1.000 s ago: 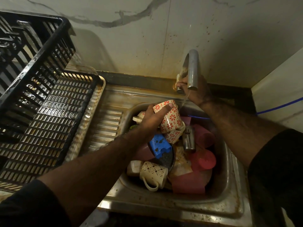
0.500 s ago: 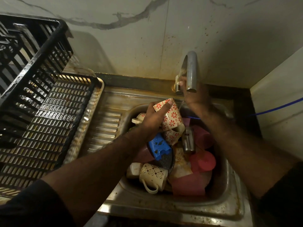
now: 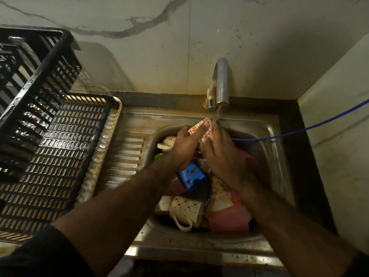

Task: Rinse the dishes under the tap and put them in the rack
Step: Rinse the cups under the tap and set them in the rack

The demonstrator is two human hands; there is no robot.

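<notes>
Both my hands, left hand (image 3: 184,145) and right hand (image 3: 219,150), grasping floral mug (image 3: 196,126) under tap (image 3: 220,84); rack (image 3: 60,136) unfilled, sink (image 3: 267,148) pile left.

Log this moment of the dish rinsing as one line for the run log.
step: rinsing | left hand: grips red-flowered mug | right hand: on mug | tap: running | rack: nothing visible inside

Two bare forearms reach in from the lower edge of the view. The left hand (image 3: 185,144) and the right hand (image 3: 221,154) wear no gloves, rings or watch that can be seen. A black sleeve (image 3: 46,254) covers the left upper arm down to about the elbow. A sliver of dark sleeve shows at the right corner.
</notes>
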